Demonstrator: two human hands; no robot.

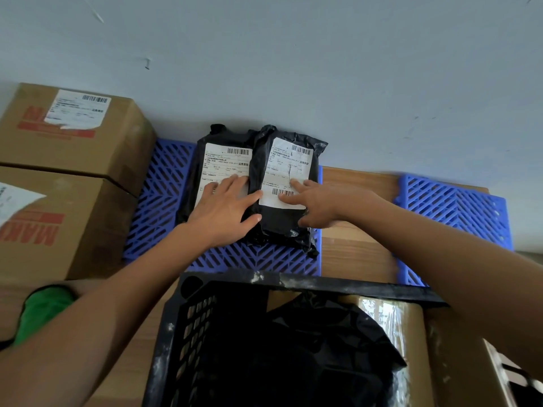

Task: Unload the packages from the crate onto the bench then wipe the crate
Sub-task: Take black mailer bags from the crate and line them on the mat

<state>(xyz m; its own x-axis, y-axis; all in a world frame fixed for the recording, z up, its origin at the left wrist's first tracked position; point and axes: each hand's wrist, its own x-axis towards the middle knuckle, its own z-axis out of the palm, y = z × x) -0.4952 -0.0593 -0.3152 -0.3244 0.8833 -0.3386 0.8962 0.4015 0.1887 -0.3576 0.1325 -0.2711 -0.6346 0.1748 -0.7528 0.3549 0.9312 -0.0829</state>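
A view from a head-worn camera looks down at a wooden table set against a pale wall. Two black plastic mailer packages with white shipping labels lie side by side on a blue slatted mat at the back of the table. The left hand rests flat on the left package, fingers spread and straight. The right hand lies on the right package, fingers extended across its label and thumb against the near edge; it seems to press more than grasp.

In the foreground stands a black plastic crate, smudged with pale marks along its rim. It is not yet unloaded: a crumpled black bag and a taped brown box show inside. Two brown cardboard boxes sit at the left, and a green cloth lies near the left forearm. A second blue mat lies at the right.

The step in hand appears to be settling the two packages neatly. To do it well, press them flat with labels up, keep them snug together and wholly on the mat, and leave free room for what the crate holds.
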